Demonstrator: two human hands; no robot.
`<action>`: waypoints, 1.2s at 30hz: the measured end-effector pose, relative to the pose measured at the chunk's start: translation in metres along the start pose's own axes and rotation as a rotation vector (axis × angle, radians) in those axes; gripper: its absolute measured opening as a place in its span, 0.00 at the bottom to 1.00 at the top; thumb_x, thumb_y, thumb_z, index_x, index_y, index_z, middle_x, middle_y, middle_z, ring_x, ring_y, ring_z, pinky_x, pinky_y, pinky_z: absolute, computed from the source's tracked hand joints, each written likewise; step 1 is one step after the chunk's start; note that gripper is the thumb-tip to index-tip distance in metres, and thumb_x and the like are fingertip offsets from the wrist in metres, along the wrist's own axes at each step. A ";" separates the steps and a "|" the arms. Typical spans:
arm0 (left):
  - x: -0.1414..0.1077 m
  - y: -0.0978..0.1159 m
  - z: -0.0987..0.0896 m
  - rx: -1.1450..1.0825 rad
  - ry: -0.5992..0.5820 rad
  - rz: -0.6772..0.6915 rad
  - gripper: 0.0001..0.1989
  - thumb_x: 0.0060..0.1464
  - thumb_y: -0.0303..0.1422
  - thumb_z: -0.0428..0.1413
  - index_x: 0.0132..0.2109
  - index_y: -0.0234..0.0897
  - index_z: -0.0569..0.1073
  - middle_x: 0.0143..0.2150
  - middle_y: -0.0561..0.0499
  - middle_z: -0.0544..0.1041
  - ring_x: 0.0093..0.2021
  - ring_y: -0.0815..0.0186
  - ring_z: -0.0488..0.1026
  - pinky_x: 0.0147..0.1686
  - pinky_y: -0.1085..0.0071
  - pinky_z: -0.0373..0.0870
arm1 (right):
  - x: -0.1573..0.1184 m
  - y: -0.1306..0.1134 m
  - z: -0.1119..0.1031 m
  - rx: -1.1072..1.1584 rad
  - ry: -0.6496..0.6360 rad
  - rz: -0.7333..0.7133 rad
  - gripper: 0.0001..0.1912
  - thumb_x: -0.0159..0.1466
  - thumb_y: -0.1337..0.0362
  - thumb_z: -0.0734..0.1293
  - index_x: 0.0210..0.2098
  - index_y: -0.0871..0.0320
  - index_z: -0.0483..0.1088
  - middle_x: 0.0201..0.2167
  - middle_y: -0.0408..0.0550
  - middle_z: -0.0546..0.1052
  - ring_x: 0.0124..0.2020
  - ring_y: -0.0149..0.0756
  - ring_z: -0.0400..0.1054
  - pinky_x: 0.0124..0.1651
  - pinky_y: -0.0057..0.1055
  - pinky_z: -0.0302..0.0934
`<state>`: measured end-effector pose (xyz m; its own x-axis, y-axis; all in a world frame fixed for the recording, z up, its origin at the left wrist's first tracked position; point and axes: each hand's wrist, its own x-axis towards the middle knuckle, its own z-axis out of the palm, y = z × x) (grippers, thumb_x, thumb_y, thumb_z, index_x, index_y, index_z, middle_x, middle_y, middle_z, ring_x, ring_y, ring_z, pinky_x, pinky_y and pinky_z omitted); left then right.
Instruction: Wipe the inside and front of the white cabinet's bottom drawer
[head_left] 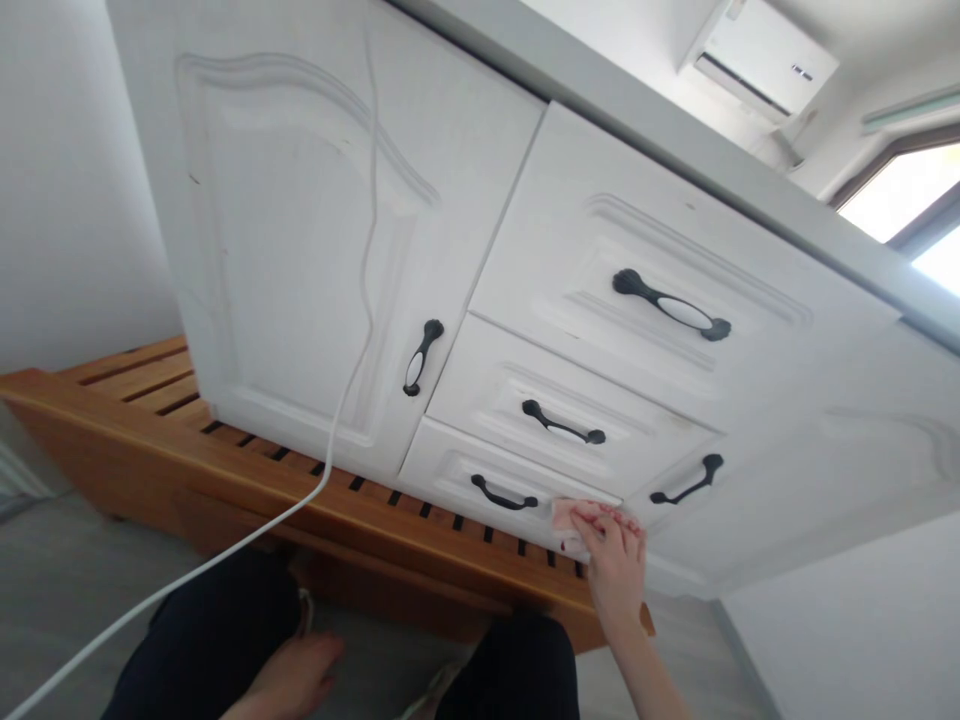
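My right hand (616, 560) presses a pink and white cloth (576, 516) against the right end of the lowest drawer (450, 465) of a white cabinet. The drawer's black handle (504, 493) is just left of the cloth. At the bottom of the view, my left hand (300, 672) rests by my left knee, away from the cabinet. Its fingers look loosely curled, but blur and shadow hide what they hold, if anything.
The cabinet stands on an orange-brown slatted wooden bench (247, 480). A white cable (349, 385) hangs down the cabinet front and runs to the lower left. An air conditioner (765, 58) and a window (911, 195) are at the upper right.
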<state>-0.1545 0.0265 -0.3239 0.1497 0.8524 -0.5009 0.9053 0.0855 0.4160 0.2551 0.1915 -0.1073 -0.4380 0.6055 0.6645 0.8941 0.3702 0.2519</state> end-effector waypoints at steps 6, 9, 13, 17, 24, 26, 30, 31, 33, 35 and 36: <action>0.004 0.010 0.002 -0.035 -0.027 -0.011 0.24 0.51 0.28 0.50 0.54 0.38 0.77 0.59 0.40 0.78 0.61 0.50 0.73 0.61 0.53 0.67 | 0.025 -0.045 -0.005 0.318 0.123 0.190 0.32 0.63 0.75 0.57 0.63 0.49 0.69 0.43 0.53 0.68 0.44 0.45 0.63 0.50 0.46 0.60; 0.006 0.015 0.006 -0.052 -0.037 -0.004 0.23 0.50 0.28 0.50 0.52 0.39 0.78 0.57 0.41 0.79 0.60 0.50 0.74 0.61 0.54 0.68 | 0.079 -0.108 0.009 0.471 0.218 0.033 0.31 0.65 0.76 0.56 0.65 0.50 0.67 0.48 0.53 0.70 0.49 0.44 0.63 0.52 0.44 0.59; 0.013 0.012 0.012 -0.073 -0.066 -0.021 0.20 0.50 0.28 0.51 0.49 0.40 0.79 0.55 0.42 0.81 0.56 0.51 0.77 0.56 0.56 0.71 | 0.139 -0.196 0.047 0.466 0.257 -0.103 0.25 0.70 0.72 0.61 0.62 0.42 0.69 0.47 0.48 0.73 0.48 0.40 0.64 0.51 0.39 0.56; 0.020 0.003 0.015 -0.104 -0.025 -0.077 0.19 0.53 0.29 0.50 0.50 0.41 0.77 0.55 0.44 0.81 0.55 0.56 0.78 0.52 0.62 0.72 | 0.143 -0.243 0.084 0.369 0.087 -0.399 0.23 0.72 0.65 0.62 0.65 0.41 0.63 0.51 0.46 0.75 0.51 0.38 0.63 0.47 0.37 0.55; 0.021 -0.003 0.014 -0.167 0.013 -0.084 0.18 0.55 0.30 0.48 0.50 0.44 0.76 0.53 0.48 0.81 0.53 0.60 0.78 0.50 0.67 0.70 | 0.109 -0.220 0.110 0.340 -0.147 -0.816 0.18 0.73 0.66 0.60 0.61 0.50 0.64 0.50 0.46 0.76 0.50 0.36 0.63 0.45 0.37 0.57; 0.025 -0.002 0.016 -0.172 0.007 -0.071 0.18 0.55 0.30 0.49 0.50 0.43 0.76 0.53 0.47 0.81 0.54 0.59 0.78 0.51 0.66 0.70 | 0.106 -0.216 0.112 0.327 -0.193 -0.870 0.16 0.73 0.66 0.60 0.59 0.53 0.66 0.52 0.48 0.76 0.52 0.37 0.62 0.47 0.38 0.56; 0.036 0.005 0.022 -0.153 -0.014 -0.033 0.17 0.56 0.28 0.49 0.49 0.40 0.76 0.52 0.44 0.81 0.52 0.59 0.78 0.50 0.66 0.71 | 0.103 -0.220 0.118 0.321 -0.295 -0.946 0.07 0.72 0.65 0.62 0.43 0.55 0.71 0.46 0.45 0.76 0.47 0.38 0.64 0.46 0.38 0.56; 0.038 0.007 0.024 -0.144 -0.020 -0.023 0.17 0.56 0.27 0.49 0.49 0.40 0.76 0.52 0.45 0.81 0.52 0.59 0.78 0.50 0.66 0.70 | 0.102 -0.221 0.120 0.319 -0.311 -0.961 0.07 0.72 0.65 0.62 0.39 0.55 0.71 0.44 0.44 0.76 0.46 0.38 0.64 0.45 0.37 0.55; 0.040 0.009 0.028 -0.124 -0.035 -0.007 0.17 0.56 0.27 0.49 0.48 0.41 0.76 0.51 0.46 0.81 0.52 0.60 0.78 0.50 0.67 0.70 | 0.100 -0.218 0.125 0.321 -0.327 -0.992 0.07 0.72 0.67 0.62 0.37 0.54 0.71 0.43 0.42 0.76 0.46 0.36 0.64 0.46 0.36 0.55; 0.039 0.011 0.030 -0.104 -0.045 0.000 0.17 0.57 0.27 0.48 0.48 0.42 0.76 0.51 0.47 0.81 0.53 0.61 0.78 0.50 0.68 0.70 | 0.098 -0.208 0.128 0.334 -0.329 -1.030 0.07 0.73 0.66 0.61 0.42 0.53 0.71 0.47 0.42 0.76 0.49 0.35 0.64 0.50 0.35 0.55; 0.038 0.011 0.031 -0.095 -0.047 0.000 0.17 0.57 0.27 0.48 0.49 0.41 0.76 0.52 0.46 0.81 0.53 0.61 0.78 0.51 0.68 0.70 | 0.096 -0.199 0.127 0.341 -0.327 -1.047 0.07 0.73 0.66 0.60 0.44 0.53 0.71 0.49 0.43 0.76 0.51 0.34 0.64 0.52 0.35 0.55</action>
<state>-0.1269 0.0439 -0.3617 0.1705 0.8274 -0.5351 0.8639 0.1356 0.4851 0.0234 0.2660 -0.1827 -0.9996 0.0239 0.0147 0.0275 0.9411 0.3369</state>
